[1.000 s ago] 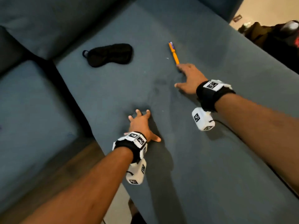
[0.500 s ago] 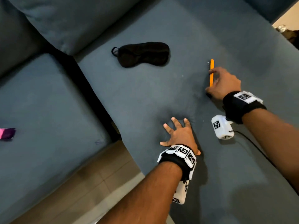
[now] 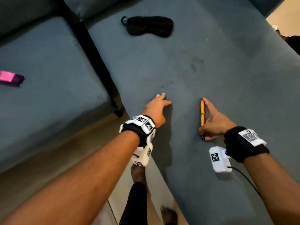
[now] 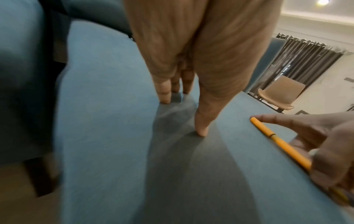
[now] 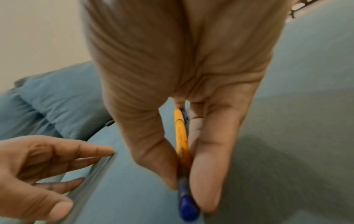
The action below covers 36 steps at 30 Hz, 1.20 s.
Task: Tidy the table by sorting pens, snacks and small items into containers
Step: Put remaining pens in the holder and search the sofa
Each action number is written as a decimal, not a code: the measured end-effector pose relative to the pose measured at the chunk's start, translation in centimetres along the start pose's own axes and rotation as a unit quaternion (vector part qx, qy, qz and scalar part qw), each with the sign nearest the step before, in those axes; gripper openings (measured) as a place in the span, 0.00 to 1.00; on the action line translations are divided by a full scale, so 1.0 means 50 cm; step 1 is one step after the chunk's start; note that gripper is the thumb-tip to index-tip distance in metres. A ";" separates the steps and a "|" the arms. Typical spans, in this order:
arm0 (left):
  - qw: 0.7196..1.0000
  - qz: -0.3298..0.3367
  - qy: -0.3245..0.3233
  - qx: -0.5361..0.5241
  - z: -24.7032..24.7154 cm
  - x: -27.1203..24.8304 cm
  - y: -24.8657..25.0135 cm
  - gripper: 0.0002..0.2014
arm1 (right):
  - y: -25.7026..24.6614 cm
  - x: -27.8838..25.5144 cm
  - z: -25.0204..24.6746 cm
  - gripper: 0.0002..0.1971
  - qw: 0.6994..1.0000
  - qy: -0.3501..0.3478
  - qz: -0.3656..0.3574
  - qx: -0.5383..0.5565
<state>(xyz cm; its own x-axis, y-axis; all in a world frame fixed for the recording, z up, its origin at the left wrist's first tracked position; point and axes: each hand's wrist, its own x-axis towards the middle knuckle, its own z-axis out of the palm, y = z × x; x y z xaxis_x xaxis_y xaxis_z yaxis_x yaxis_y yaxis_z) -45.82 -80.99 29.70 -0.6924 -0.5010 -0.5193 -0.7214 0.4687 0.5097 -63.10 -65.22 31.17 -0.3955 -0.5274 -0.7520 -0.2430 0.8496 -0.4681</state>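
An orange pen (image 3: pixel 202 114) with a blue cap lies along my right hand (image 3: pixel 214 121), low over the blue-grey sofa seat (image 3: pixel 235 75). In the right wrist view the thumb and fingers pinch the pen (image 5: pixel 182 136), and its blue end (image 5: pixel 186 207) sticks out towards the camera. My index finger stretches along the barrel to its far tip (image 4: pixel 254 119). To the left, my left hand (image 3: pixel 156 108) is open, its straight fingers (image 4: pixel 164 91) pressing their tips into the seat. It holds nothing.
A black sleep mask (image 3: pixel 148 25) lies at the far end of the seat. A pink and purple packet (image 3: pixel 10 78) sits on the neighbouring cushion (image 3: pixel 48 78) at left, across a dark gap (image 3: pixel 97 62). Floor and my feet (image 3: pixel 168 215) are below.
My right hand has closed round the orange pen and drawn it nearer to me. My left hand has stayed pressed on the seat, now closer beside the right.
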 end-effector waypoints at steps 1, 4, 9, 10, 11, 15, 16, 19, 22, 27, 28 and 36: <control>1.000 0.000 0.012 -0.008 0.011 -0.033 -0.021 0.38 | 0.003 -0.018 0.008 0.58 1.000 0.007 -0.002 -0.017; 0.998 -0.028 0.053 -0.033 0.084 -0.173 -0.080 0.35 | 0.023 -0.083 0.056 0.47 0.999 0.022 -0.006 -0.027; 0.972 -0.115 0.091 -0.182 0.286 -0.471 -0.162 0.20 | 0.114 -0.210 0.197 0.35 0.986 0.016 -0.123 -0.109; 0.965 -0.129 0.091 -0.209 0.331 -0.544 -0.174 0.19 | 0.134 -0.244 0.239 0.34 0.983 0.002 -0.144 -0.116; 0.959 -0.143 0.089 -0.226 0.371 -0.610 -0.184 0.17 | 0.151 -0.273 0.279 0.33 0.980 -0.009 -0.163 -0.114; 0.923 -0.218 0.106 -0.300 0.510 -0.867 -0.196 0.17 | 0.213 -0.388 0.463 0.31 0.975 -0.091 -0.180 -0.092; 0.909 -0.239 0.118 -0.321 0.540 -0.918 -0.201 0.17 | 0.224 -0.411 0.508 0.30 0.970 -0.122 -0.185 -0.100; 0.864 -0.316 0.167 -0.354 0.626 -1.052 -0.211 0.14 | 0.241 -0.475 0.639 0.30 0.940 -0.209 -0.221 -0.154; 0.792 -0.394 0.236 -0.402 0.706 -1.170 -0.224 0.11 | 0.215 -0.538 0.763 0.31 0.889 -0.286 -0.275 -0.230; 0.700 -0.432 0.322 -0.468 0.803 -1.290 -0.219 0.08 | 0.123 -0.633 0.920 0.29 0.812 -0.343 -0.380 -0.281; 0.686 -0.433 0.335 -0.479 0.820 -1.303 -0.219 0.08 | 0.102 -0.647 0.944 0.28 0.804 -0.340 -0.395 -0.285; 0.601 -0.439 0.426 -0.515 0.971 -1.478 -0.210 0.11 | 0.006 -0.841 1.188 0.25 0.738 -0.354 -0.490 -0.301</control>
<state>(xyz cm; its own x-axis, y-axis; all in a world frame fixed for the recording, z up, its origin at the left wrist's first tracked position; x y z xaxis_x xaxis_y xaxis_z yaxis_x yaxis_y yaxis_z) 12.34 -13.55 29.42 0.5234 -0.6228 -0.5815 -0.1111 -0.7265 0.6781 6.06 -42.95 35.08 0.7409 -0.5770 -0.3439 -0.5386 -0.2046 -0.8173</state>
